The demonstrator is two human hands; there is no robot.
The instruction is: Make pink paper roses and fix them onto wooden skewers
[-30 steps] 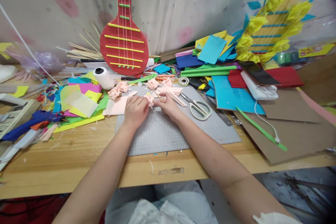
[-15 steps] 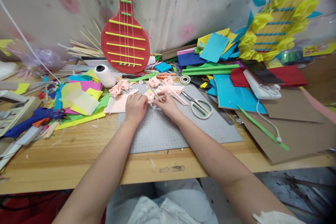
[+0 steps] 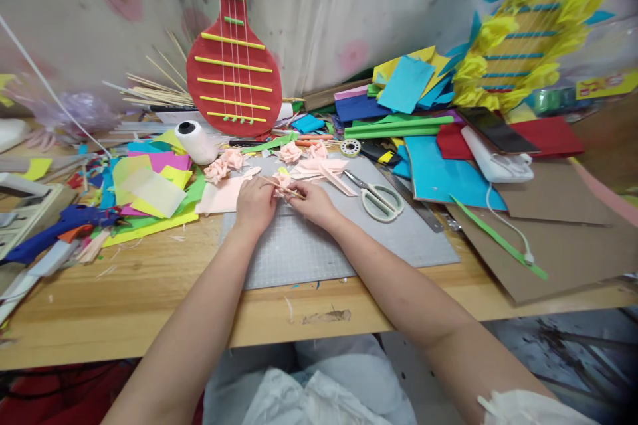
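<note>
The right hand [image 3: 314,203] pinches a stick [image 3: 293,192], now swung to ten o'clock, apparently working the flower [image 3: 282,178] the left hand [image 3: 256,204] grasps

Over the cutting mat [image 3: 299,252]: one left hand [image 3: 256,204], one right hand [image 3: 314,203], one stick [image 3: 293,192]. On it: one pair of scissors [image 3: 369,192]. Near its far edge: five pink flowers [image 3: 290,153] (one between the hands). Behind it: two stringed instruments [image 3: 234,94]. Left of it: one glue gun [image 3: 70,222].

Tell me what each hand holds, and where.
Right hand: thin stick, near its right end. Left hand: apparently the pink paper flower, by its left side; exact grip hidden.
</note>
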